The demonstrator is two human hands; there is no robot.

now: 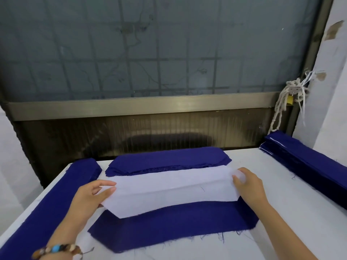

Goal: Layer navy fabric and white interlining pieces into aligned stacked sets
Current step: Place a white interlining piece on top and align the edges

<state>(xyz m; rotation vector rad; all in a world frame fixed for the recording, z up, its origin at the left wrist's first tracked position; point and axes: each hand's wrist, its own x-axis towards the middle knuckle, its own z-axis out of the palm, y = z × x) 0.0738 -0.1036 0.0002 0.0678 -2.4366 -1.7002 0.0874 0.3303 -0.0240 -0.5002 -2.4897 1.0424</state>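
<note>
A white interlining piece (169, 192) stretches between my hands just above the table. My left hand (90, 196) pinches its left end, and my right hand (247, 182) grips its right end, with the white edge folded over my fingers. The piece's near edge overlaps the far part of a navy fabric piece (172, 226) that lies flat on the white table (281, 184) with frayed edges. Its far edge reaches a stack of navy pieces (169, 160) behind it.
A long navy stack (48, 203) runs along the table's left edge. Another long navy stack (308, 162), with thin white layers showing at its end, lies along the right edge. A frosted window (150, 49) and its frame stand behind the table.
</note>
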